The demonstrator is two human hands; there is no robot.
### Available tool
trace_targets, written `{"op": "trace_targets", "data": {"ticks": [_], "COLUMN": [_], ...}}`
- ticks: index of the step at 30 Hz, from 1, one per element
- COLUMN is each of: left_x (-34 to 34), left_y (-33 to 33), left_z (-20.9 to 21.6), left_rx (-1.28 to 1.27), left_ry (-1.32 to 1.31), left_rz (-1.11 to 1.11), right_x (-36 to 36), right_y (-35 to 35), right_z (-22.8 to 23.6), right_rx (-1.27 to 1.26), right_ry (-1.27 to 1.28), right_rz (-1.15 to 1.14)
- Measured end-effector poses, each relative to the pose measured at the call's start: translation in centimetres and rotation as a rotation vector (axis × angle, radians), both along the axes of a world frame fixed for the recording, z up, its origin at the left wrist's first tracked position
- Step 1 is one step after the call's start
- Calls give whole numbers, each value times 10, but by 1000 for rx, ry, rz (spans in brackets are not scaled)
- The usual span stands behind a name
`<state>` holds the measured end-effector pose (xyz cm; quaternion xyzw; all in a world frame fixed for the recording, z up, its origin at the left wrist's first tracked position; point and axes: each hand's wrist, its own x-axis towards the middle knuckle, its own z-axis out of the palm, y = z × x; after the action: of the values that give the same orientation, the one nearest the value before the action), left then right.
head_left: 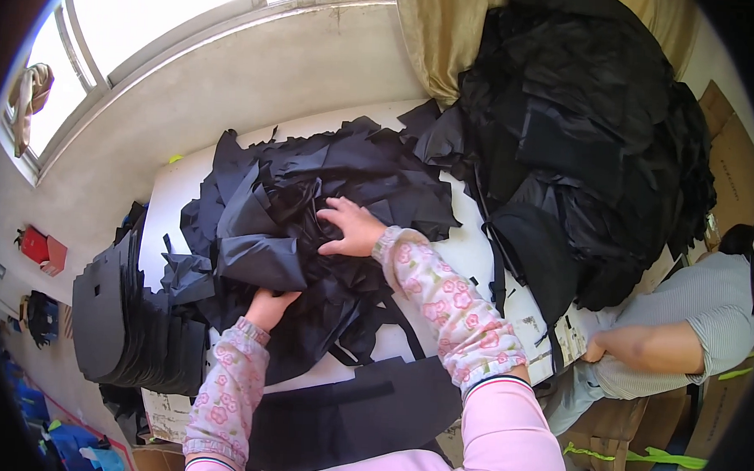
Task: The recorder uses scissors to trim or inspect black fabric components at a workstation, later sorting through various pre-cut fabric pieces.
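A loose heap of black fabric pieces lies crumpled on the white table in front of me. My left hand is at the heap's near side, its fingers hidden beneath a rolled fold of black fabric and its thumb against that fold. Farther in and to the right, my right hand reaches over the heap with its fingers apart, the tips touching the cloth. Flowered sleeve covers are on both my forearms. A flat black panel lies at the table's near edge, below my hands.
Stacked black cut panels stand at the table's left end. A tall mound of black pieces rises at the right, with a black strap hanging beside it. Another person is at the right, near cardboard boxes. White tabletop shows around the heap.
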<state>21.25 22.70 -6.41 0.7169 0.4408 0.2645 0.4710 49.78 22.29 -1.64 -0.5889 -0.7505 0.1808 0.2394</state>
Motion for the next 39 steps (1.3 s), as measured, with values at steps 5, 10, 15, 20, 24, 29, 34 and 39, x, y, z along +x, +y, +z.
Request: {"op": "trace_targets", "data": {"ticks": [5, 10, 15, 20, 24, 29, 34, 39], "left_x": [-21, -28, 10, 38, 33, 29, 40, 44], "left_y": [-28, -72, -51, -17, 2, -36, -117, -173], "left_z": [89, 80, 21, 11, 22, 133, 230, 289], "left_rx": [-38, 511, 372, 202, 179, 354, 634, 503], "left_ry": [435, 606, 754, 615, 596, 556, -217, -754], "left_rz": [-146, -390, -409, -392, -394, -505, -175, -183], "right_x": [107, 170, 220, 213, 183, 102, 10, -68], "right_y": [-25, -32, -22, -8, -33, -115, -181, -218], "right_z": [21, -5, -41, -5, 95, 241, 303, 316], "right_rx": [362, -8, -75, 92, 722, 889, 494, 277], "right_ry": [161, -225, -564, -408, -251, -107, 361, 462], "right_rz": [-532, -776, -790, -740, -579, -388, 15, 367]}}
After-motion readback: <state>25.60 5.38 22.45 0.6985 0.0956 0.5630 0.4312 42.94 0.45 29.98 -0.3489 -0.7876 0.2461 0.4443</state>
